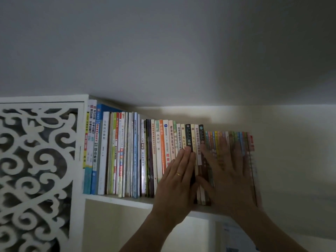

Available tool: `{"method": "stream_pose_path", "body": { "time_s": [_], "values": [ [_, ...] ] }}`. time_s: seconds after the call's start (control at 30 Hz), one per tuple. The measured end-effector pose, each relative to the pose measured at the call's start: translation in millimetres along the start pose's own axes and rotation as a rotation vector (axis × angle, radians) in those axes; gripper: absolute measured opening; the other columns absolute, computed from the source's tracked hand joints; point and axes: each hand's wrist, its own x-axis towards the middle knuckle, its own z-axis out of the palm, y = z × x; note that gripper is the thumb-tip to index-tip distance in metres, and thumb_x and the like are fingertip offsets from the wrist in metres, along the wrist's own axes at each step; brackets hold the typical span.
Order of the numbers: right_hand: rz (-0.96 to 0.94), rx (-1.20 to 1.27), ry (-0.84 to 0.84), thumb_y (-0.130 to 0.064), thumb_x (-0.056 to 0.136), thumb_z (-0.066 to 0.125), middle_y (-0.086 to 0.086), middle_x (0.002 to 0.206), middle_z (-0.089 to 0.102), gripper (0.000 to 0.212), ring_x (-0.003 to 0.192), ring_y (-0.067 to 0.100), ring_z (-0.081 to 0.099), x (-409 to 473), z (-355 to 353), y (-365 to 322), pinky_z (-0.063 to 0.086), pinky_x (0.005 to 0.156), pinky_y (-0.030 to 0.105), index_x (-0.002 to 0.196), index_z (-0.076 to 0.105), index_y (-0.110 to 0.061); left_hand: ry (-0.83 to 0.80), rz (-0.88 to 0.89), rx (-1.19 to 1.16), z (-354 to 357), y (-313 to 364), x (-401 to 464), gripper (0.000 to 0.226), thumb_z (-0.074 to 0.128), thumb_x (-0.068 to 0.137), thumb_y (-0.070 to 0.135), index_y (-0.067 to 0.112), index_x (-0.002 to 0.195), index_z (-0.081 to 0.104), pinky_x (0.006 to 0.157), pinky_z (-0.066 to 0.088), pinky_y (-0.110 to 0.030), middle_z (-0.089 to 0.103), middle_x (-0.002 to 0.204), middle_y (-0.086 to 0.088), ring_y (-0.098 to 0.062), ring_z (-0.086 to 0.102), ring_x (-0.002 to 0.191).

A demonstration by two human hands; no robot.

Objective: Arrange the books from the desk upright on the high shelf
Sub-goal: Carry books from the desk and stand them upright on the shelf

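Two hands are pressing flat against a long row of books [127, 153] in the head view, the only cam here. Books are standing upright, spines out, on the high white shelf [116, 199], packed from the shelf's left wall to approx. the right end of the board.

Left hand [177, 177] is lying open w/ fingers straight and together, palm on the spines near mid-row; fingertips are reaching up beside a black spine [188, 138], and a gold ring [179, 174] is showing on one finger. It's gripping nothing.

Right hand [227, 171] is spreading wide, fingers fanned over the thin colourful spines [236, 140] at the row's right end, also holding nothing; it's blurred, so finer detail can't be told. Both hands are sitting just beside each other, thumbs nearly meeting over the dark spines between them.

Last book on the right, red-topped [251, 140], is leaning slightly, w/ the right hand's edge against it.

Left of the books, a white carved panel [36, 160] w/ scroll cut-outs is fronting the cabinet. Grey ceiling [163, 42] is filling the top of the view, and pale wall [291, 160] is running to the right of the row.
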Motion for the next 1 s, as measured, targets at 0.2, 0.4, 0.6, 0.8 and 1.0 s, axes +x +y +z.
{"method": "stream_pose_path", "body": {
  "time_s": [0.2, 0.4, 0.6, 0.8, 1.0],
  "values": [
    [-0.173, -0.044, 0.097, -0.05, 0.092, 0.053, 0.015, 0.169, 0.01, 0.077, 0.156, 0.039, 0.006, -1.9, -2.6, -13.9, 0.023, 0.12, 0.064, 0.159, 0.029, -0.021, 0.049, 0.007, 0.056, -26.0, -28.7, -19.2, 0.064, 0.039, 0.107, 0.029, 0.01, 0.163, 0.016, 0.127, 0.022, -0.049, 0.006, 0.172, -0.006, -0.022, 0.003, 0.159],
    [-0.252, -0.087, 0.0, -0.024, 0.079, 0.08, 0.009, 0.168, 0.02, 0.087, 0.156, 0.03, 0.017, -3.0, 25.2, -40.2, 0.018, 0.121, 0.047, 0.155, 0.04, -0.015, -0.023, -0.043, 0.069, -22.7, -57.5, -27.5, 0.065, 0.021, 0.106, 0.039, 0.015, 0.164, 0.007, 0.125, 0.026, -0.047, 0.002, 0.173, -0.002, -0.017, -0.003, 0.159],
    [-0.284, -0.136, 0.014, -0.035, 0.09, 0.061, 0.009, 0.168, 0.021, 0.077, 0.157, 0.027, 0.012, 10.4, 19.4, -57.6, 0.011, 0.125, 0.044, 0.157, 0.033, -0.009, 0.007, -0.013, 0.128, -34.5, -68.7, -24.2, 0.062, 0.011, 0.108, 0.04, 0.011, 0.162, 0.021, 0.124, 0.027, -0.049, 0.015, 0.17, -0.008, -0.022, 0.009, 0.159],
    [-0.301, -0.178, -0.019, -0.043, 0.09, 0.05, 0.01, 0.167, 0.024, 0.077, 0.157, 0.026, 0.012, 13.8, 30.1, -67.8, 0.014, 0.123, 0.044, 0.157, 0.033, -0.009, 0.008, 0.002, 0.024, -35.9, -82.9, -29.8, 0.066, 0.028, 0.104, 0.038, 0.013, 0.163, 0.016, 0.124, 0.028, -0.047, 0.012, 0.171, -0.004, -0.018, 0.005, 0.159],
    [-0.406, -0.138, 0.02, -0.049, 0.084, 0.061, 0.014, 0.161, 0.036, 0.082, 0.153, 0.027, 0.023, 16.9, 37.5, -101.7, 0.011, 0.124, 0.041, 0.151, 0.043, -0.006, -0.089, 0.054, 0.2, -35.5, -106.3, -49.4, 0.086, 0.046, 0.088, 0.04, 0.012, 0.163, 0.017, 0.126, 0.023, -0.051, 0.011, 0.172, -0.008, -0.023, 0.007, 0.159]
  ]
}}
